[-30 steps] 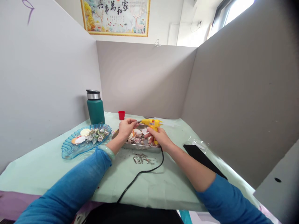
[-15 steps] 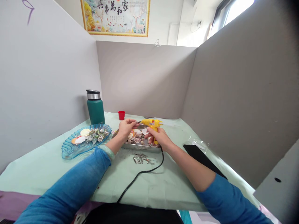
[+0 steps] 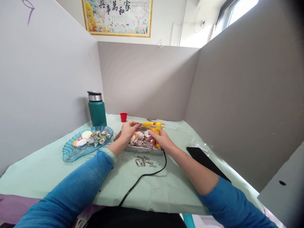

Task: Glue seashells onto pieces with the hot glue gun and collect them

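Note:
My right hand (image 3: 158, 138) is wrapped round the grip of a yellow hot glue gun (image 3: 152, 125), with a clear glue stick (image 3: 169, 127) poking out of its back. The gun points left, its nozzle at the fingertips of my left hand (image 3: 129, 130). Those fingers are pinched together on something too small to make out. Both hands are above a metal tray (image 3: 144, 150) of assorted seashells (image 3: 140, 138), partly hidden by them. In front of the tray lies a small pile of metal pin clasps (image 3: 144, 161).
A blue shell-shaped dish (image 3: 68, 152) with shells stands at left, a green bottle (image 3: 97, 112) behind it. A red cup (image 3: 123, 117) sits farther back. The gun's black cord (image 3: 142, 176) runs to the front edge. At right lie a black strip (image 3: 206, 163) and a clear plastic bag (image 3: 201, 145).
The glue gun has shifted slightly left, bringing its nozzle closer to my left fingertips. More of the glue stick shows clearly behind it. My left hand has hardly moved.

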Action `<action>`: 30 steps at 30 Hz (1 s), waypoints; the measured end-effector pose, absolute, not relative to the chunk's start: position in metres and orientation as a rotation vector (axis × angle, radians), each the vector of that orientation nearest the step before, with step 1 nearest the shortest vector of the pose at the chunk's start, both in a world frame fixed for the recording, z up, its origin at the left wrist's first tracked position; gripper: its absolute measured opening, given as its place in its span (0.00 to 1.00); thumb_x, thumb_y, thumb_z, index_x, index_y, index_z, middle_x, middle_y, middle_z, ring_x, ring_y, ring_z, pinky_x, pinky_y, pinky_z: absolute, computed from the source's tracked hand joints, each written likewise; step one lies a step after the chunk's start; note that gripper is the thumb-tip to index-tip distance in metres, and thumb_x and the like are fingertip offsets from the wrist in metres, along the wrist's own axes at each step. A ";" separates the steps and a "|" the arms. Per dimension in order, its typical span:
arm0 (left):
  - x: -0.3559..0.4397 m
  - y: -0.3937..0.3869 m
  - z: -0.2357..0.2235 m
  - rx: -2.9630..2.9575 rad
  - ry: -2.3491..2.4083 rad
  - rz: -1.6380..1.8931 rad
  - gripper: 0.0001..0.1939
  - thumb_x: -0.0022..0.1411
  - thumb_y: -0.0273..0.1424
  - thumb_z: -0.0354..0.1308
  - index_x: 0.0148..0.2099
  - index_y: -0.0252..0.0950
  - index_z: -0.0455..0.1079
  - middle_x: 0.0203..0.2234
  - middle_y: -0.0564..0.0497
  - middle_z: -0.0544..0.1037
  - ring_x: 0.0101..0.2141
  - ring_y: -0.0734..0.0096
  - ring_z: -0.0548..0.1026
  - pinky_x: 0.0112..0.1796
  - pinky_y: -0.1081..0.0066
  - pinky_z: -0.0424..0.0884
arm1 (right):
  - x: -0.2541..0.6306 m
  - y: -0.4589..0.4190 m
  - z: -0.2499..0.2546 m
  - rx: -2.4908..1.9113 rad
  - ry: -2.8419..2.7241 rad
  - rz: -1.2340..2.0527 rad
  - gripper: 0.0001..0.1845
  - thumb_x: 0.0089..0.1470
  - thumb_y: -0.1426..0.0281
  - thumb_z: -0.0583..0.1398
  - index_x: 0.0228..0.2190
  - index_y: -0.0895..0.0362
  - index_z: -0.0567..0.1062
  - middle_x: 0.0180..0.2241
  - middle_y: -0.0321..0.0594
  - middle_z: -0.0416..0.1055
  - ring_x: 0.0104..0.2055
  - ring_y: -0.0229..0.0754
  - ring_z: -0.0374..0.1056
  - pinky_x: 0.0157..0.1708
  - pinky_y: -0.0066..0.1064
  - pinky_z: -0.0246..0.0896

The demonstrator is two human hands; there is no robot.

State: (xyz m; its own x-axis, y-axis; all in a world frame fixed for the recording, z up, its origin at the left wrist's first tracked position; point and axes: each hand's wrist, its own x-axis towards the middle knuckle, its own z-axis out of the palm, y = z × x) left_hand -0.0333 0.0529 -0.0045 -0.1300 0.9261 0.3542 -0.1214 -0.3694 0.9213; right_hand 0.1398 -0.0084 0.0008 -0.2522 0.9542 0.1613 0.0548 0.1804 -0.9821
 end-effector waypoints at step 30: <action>-0.033 0.051 -0.002 1.263 0.976 1.643 0.07 0.47 0.25 0.62 0.31 0.29 0.71 0.22 0.47 0.77 0.27 0.68 0.78 0.33 0.69 0.73 | 0.140 -0.010 0.004 -1.054 -1.479 1.206 0.14 0.55 0.60 0.58 0.36 0.59 0.68 0.28 0.41 0.75 0.16 0.31 0.65 0.12 0.21 0.53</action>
State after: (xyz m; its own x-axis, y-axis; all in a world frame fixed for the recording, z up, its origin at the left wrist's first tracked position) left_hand -0.0333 0.0508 -0.0022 -0.1547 0.9290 0.3361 -0.1495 -0.3582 0.9216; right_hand 0.1399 -0.0096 0.0039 -0.2049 0.9692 0.1364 0.0620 0.1519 -0.9864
